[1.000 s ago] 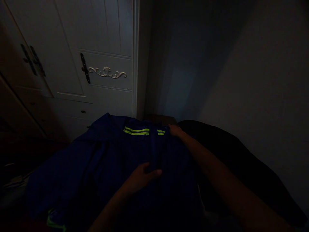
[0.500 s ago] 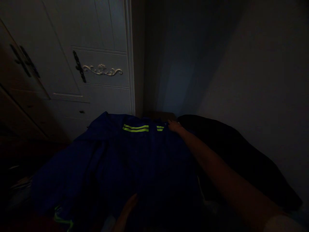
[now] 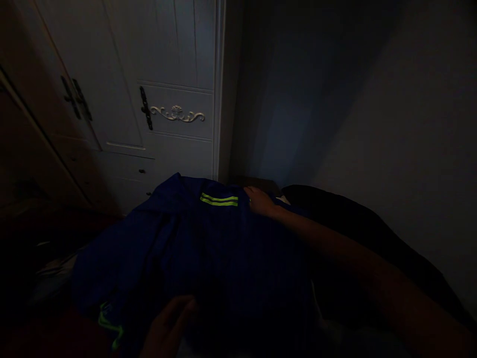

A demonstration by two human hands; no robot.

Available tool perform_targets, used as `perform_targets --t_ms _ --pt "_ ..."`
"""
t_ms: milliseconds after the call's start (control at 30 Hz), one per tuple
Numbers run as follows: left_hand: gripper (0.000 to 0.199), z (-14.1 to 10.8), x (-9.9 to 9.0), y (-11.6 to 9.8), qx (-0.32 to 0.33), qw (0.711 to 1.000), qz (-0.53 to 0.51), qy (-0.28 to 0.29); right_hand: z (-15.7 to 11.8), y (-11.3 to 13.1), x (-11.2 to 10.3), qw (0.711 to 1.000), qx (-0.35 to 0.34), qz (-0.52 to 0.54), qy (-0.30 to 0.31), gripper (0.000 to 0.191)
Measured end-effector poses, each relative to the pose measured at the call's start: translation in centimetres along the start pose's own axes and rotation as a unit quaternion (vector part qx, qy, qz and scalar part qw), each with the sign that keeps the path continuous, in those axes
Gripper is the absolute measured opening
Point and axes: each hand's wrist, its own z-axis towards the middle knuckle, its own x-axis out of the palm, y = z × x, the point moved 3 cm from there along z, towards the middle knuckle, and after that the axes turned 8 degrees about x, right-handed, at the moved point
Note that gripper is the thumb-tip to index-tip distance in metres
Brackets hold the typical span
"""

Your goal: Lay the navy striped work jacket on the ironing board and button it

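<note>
A dark blue jacket [image 3: 223, 238] with yellow-green double stripes lies spread out in front of me in dim light. My right hand [image 3: 260, 200] rests on its far edge, right of the bright stripe, fingers stretched leftward across the cloth. Over the jacket's near part is my left hand [image 3: 171, 320], its thumb and forefinger slightly bent and apart, with nothing visible between them. The lower part of the jacket fades into shadow. More yellow-green trim [image 3: 110, 325] shows at its lower left.
A white wardrobe [image 3: 179, 59] with dark handles and a carved ornament stands beyond, at the left. A black rounded shape [image 3: 354, 219] lies to the right against the grey wall [image 3: 421, 149]. Dim, unclear items [image 3: 55, 271] are at the lower left.
My right hand has slid left along the jacket's far edge and covers the smaller stripe. My left hand has moved left, its fingers more bent. The view has shifted left.
</note>
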Motion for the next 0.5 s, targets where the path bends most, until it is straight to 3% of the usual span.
perform_targets --t_ms 100,167,267,400,500 --pt "0.066 0.1 -0.6 -2.6 0.04 0.994 -0.005 -0.097 -0.2 5.4 -0.8 0.989 -0.127 0.073 -0.035 0.062" --pt "0.062 0.1 -0.3 -4.0 0.079 0.988 0.002 -0.131 -0.1 9.3 -1.3 0.976 -0.182 0.113 -0.049 0.062" --pt "0.057 0.2 0.8 -4.7 0.106 0.989 -0.001 -0.108 0.3 15.4 -1.9 0.963 -0.234 0.114 -0.071 0.055" --pt "0.048 0.0 1.9 -4.5 0.119 0.991 -0.011 -0.058 0.6 23.5 -1.7 0.94 -0.322 0.032 -0.105 0.036" --pt "0.043 -0.6 2.3 -3.9 0.136 0.99 -0.02 -0.034 1.9 28.3 -0.9 0.941 -0.321 -0.003 -0.105 0.029"
